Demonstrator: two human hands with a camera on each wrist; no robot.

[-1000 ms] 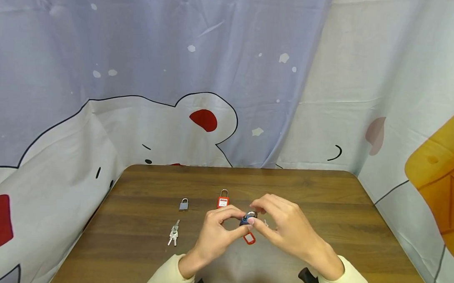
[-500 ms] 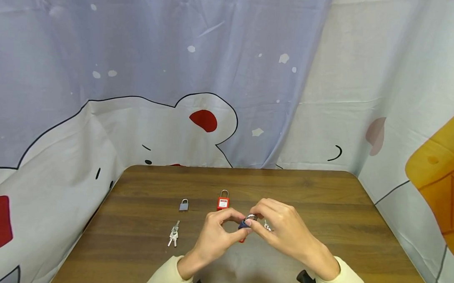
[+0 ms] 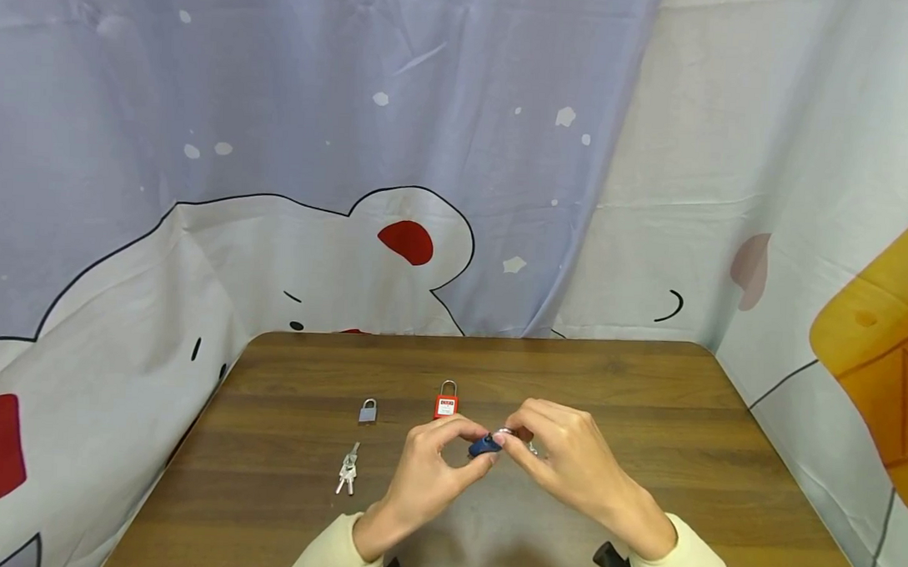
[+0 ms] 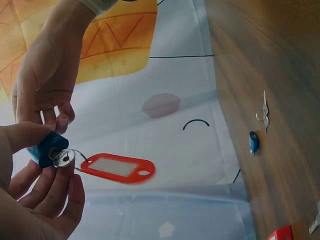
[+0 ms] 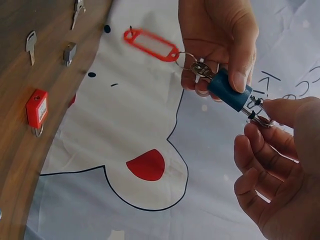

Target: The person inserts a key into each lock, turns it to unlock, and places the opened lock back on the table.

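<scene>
Both hands meet above the middle of the wooden table (image 3: 646,382). My left hand (image 3: 472,453) grips the body of a small blue padlock (image 3: 484,446) between thumb and fingers. A key (image 5: 200,68) sits in the base of the blue padlock (image 5: 229,91), and a ring on it carries a red tag (image 5: 151,46). My right hand (image 3: 510,440) pinches the lock's metal shackle (image 5: 257,114) with thumb and fingertips. The left wrist view shows the padlock (image 4: 50,148), the key (image 4: 63,158) and the tag (image 4: 117,167) swinging free.
A red padlock (image 3: 446,404) and a small silver padlock (image 3: 368,411) lie beyond the hands. A bunch of silver keys (image 3: 347,470) lies to the left. A blue-headed key (image 4: 254,142) and more silver keys (image 4: 264,110) lie under my right hand. Printed cloth surrounds the table.
The blue padlock has been turned in my hands. The red tag that hung below them is now hidden in the head view. Both hands stay together in the same spot.
</scene>
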